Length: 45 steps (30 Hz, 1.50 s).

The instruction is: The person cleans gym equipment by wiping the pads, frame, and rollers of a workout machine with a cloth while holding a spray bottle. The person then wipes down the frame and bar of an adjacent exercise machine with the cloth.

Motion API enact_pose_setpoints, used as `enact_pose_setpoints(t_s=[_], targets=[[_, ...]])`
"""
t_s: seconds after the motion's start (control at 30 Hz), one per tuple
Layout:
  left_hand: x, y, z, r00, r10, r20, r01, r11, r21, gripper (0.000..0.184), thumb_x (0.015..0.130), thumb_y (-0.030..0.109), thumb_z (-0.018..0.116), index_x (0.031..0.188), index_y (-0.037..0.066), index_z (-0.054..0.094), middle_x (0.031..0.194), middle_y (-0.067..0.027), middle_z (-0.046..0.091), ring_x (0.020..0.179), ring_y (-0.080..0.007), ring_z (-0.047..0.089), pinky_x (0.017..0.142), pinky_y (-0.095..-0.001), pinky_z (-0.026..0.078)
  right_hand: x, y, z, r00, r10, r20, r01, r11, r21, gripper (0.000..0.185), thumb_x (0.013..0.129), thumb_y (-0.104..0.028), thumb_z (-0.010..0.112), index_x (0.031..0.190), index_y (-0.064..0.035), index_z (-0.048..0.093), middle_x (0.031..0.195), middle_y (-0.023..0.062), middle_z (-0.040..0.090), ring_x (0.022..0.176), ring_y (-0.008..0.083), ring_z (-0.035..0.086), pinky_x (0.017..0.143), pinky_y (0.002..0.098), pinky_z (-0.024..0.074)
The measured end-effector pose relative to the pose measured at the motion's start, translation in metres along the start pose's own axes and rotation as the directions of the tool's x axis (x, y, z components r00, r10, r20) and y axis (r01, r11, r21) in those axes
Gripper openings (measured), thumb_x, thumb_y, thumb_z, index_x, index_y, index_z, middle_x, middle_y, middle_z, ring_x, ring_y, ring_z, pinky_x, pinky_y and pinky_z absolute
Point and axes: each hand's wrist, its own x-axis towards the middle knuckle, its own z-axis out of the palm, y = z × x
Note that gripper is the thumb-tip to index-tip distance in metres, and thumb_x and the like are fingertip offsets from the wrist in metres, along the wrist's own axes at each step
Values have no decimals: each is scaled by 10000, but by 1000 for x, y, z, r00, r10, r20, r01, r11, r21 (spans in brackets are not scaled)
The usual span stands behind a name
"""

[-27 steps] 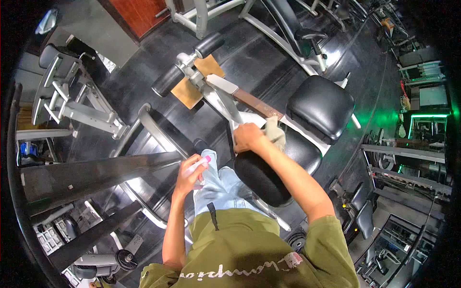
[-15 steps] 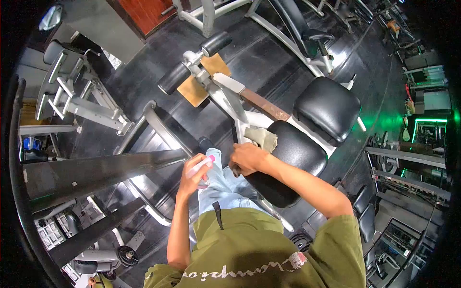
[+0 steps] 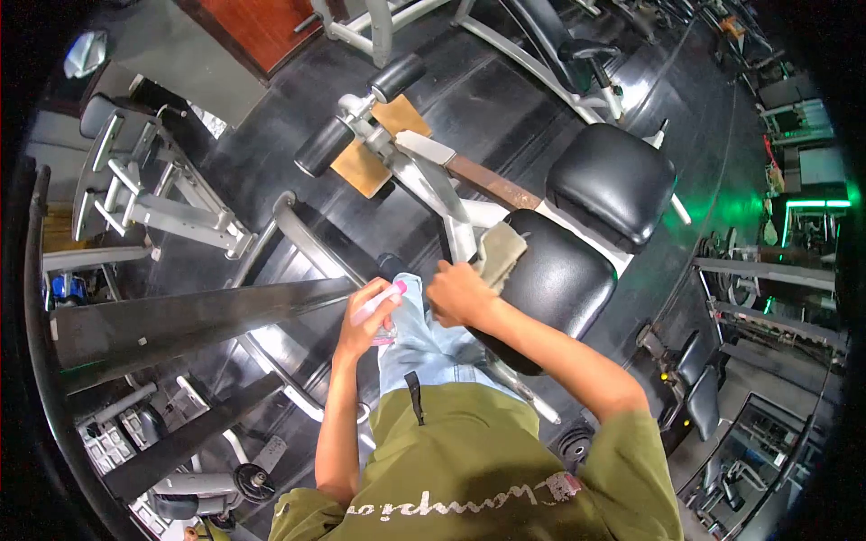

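My left hand is wrapped round a clear spray bottle with a pink nozzle, held above my thigh. To its right, my right hand is closed on a beige cloth, whose loose part sticks out past the knuckles. The cloth lies against the near edge of a black padded seat and by the light metal frame of the exercise bench. Whether the cloth touches the frame I cannot tell. My right forearm crosses over the lower part of the seat.
A second black pad sits beyond the seat. Two foam rollers and wooden blocks are at the bench's far end. A dark beam runs in from the left. Weight machines stand around on the black floor.
My right hand and the cloth have shifted slightly along the seat's near side, and the cloth's loose part has changed shape. My left hand keeps its hold on the bottle.
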Motion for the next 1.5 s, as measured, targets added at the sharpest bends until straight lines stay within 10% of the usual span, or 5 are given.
enact_pose_setpoints(t_s=[0.43,0.67,1.0,1.27,1.5], targets=[[6,1,-2,998,-34,48,34,999,10,289,902,286,620,848,2,619,798,-40,592,563,-100,545,557,-263,416,-136,-12,-64,992,-118,48,116,992,60,189,663,-218,738,843,-160,734,941,-38,679,1011,203,550,766,327,512],[31,9,11,980,-53,193,47,998,34,268,919,261,612,830,7,612,761,-30,566,560,-92,522,548,-254,404,-209,-25,-56,858,439,-267,-321,864,388,508,598,-169,806,1095,-222,718,1142,-121,674,960,186,550,856,327,512],[76,38,50,869,-82,489,5,987,158,218,936,202,627,831,11,619,754,-20,571,571,-68,519,547,-234,404,-184,-87,30,-46,750,-659,-425,583,693,410,578,-25,725,950,-190,778,1102,-30,726,832,208,578,783,314,481],[104,41,68,719,-198,666,-7,957,291,265,939,273,608,915,9,608,830,-47,644,583,-81,549,569,-245,440,-150,-137,69,-200,705,-680,-503,522,689,409,588,-29,749,958,-203,772,1140,-30,706,861,227,594,787,326,492],[112,40,81,566,-229,792,-73,943,326,261,943,271,600,877,18,604,824,-34,590,598,-81,538,577,-242,435,-118,-134,65,-711,641,-288,-145,267,953,270,696,59,672,955,-12,701,1069,154,690,958,294,665,841,362,523]])
